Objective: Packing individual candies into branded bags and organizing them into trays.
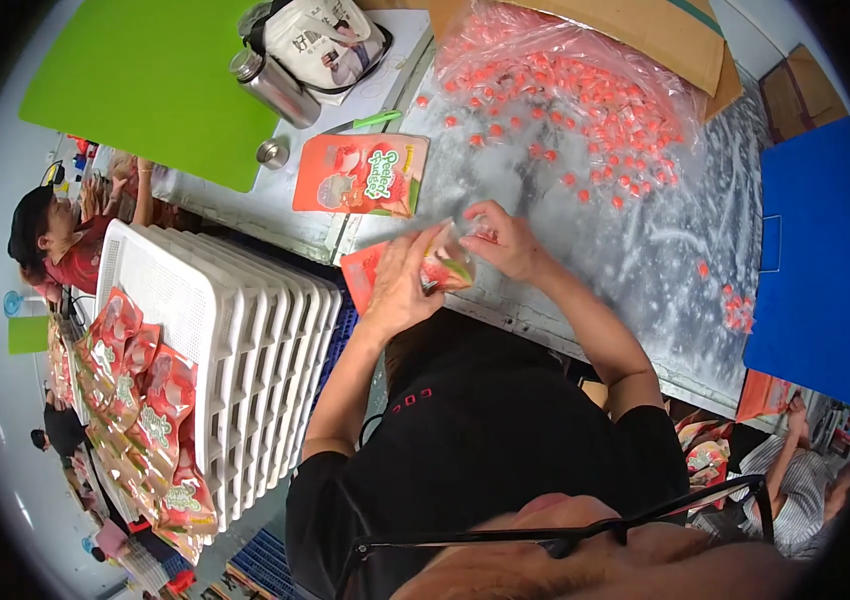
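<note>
My left hand (403, 285) is closed around a red stand-up pouch (363, 272), tilted over the table's near edge with its mouth toward the right. At that mouth, my right hand (507, 243) has its fingers curled round a few small red wrapped candies (485, 234), partly hidden by the fingers. Flat on the table just beyond lies another red pouch (360, 175) with a printed front. Many loose red wrapped candies (635, 125) spill out of a clear plastic bag (505, 40) at the far side.
White stacked trays (260, 370) stand at my left, filled pouches (150, 410) on top. A steel flask (280, 90), its cup lid (273, 153), a green-handled knife (377, 119) and a white bag (320, 45) lie far left. Green (155, 80) and blue (820, 260) panels flank the table; people work beyond.
</note>
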